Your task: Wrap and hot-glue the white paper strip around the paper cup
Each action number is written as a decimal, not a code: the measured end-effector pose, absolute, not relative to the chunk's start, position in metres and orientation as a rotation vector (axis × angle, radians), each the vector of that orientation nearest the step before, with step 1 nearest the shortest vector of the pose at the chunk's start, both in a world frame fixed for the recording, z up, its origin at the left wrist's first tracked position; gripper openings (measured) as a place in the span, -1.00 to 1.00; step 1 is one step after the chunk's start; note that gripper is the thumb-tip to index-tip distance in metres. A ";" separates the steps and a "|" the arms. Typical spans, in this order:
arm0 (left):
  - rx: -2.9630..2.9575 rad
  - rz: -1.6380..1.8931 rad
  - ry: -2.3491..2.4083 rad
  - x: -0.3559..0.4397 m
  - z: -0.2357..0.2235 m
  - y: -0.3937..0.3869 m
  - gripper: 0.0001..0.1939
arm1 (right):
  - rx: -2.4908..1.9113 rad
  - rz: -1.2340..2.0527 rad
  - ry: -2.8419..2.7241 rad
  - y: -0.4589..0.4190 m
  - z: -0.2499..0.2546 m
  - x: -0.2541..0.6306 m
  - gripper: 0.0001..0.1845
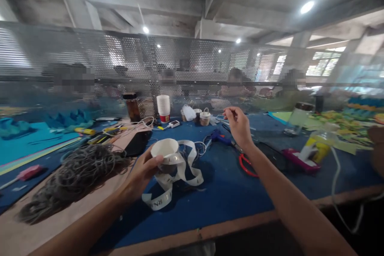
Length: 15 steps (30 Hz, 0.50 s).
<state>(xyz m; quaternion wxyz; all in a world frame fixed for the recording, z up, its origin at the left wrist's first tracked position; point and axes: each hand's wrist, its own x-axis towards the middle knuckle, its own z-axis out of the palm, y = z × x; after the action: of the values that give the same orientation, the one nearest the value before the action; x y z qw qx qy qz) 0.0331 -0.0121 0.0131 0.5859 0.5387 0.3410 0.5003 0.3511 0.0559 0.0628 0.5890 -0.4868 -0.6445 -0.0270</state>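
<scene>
My left hand (146, 163) is closed on a white paper cup (166, 148), with the thumb across its near side. A white printed ribbon (195, 177) is around the cup and trails in loops to the blue table. Farther right, my right hand (239, 127) is raised, its thumb and fingers pinched together; what they hold, if anything, is too small to make out. Below that hand are a blue glue gun (220, 137) and the red handles of scissors (245, 165), partly hidden by my right forearm.
Tangled grey cord (81, 172) lies at left beside a dark phone (138, 143). Stacked paper cups (163, 106) and a brown jar (132, 107) stand behind. A pink tray (300, 161) and a yellow bottle (321, 146) are at right. A perforated metal partition (192, 58) crosses the back; people sit beyond it.
</scene>
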 end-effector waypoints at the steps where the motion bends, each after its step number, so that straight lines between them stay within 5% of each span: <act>1: 1.252 1.173 0.807 0.033 0.012 -0.011 -0.43 | -1.173 -0.098 -1.481 0.059 0.061 0.359 -0.65; 15: 1.205 1.138 0.863 0.031 0.005 -0.004 -0.46 | -1.758 -0.318 -1.758 0.069 0.032 0.383 -0.75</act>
<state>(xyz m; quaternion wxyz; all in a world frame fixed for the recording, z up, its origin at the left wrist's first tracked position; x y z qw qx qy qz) 0.0311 -0.0044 0.0049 0.5941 0.5187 0.3716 0.4898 0.3831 0.0693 0.0323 0.3124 -0.6663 -0.6663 -0.1207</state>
